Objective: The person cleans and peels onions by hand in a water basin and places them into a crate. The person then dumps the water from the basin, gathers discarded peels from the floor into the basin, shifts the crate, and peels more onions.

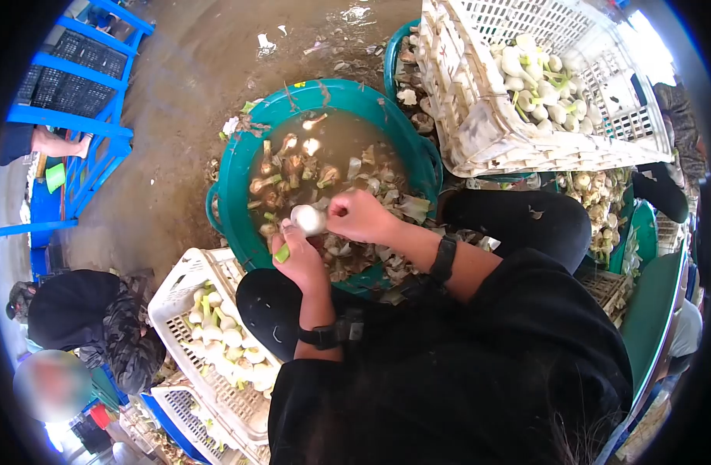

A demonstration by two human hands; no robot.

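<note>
The left hand (300, 263) has its grip closed round the neck of a white bulb (309, 220), the green stem end (282, 253) poking out by the fingers. The right hand (363, 217) has its fingers curled in at the bulb's right side; whether they pinch any skin, I cannot tell. A firm hold at the neck with the round end left bare suits this work, as the right fingers can then reach the bulb's side while the left ones steady it. A light pinch that takes skin alone should spare the flesh.

Just beyond and below the grip is the green tub (235, 170), so loosened skin can drop straight in. Pale peelings (413, 208) lie to the right of the grip, and brown bulbs (293, 167) sit in murky water past it. To the left of the grip and nearer the body, a white basket (189, 271) holds pale bulbs (224, 337). Farther off to the right, a white crate (468, 108) holds more, and well away to the left stands a blue frame (80, 71).
</note>
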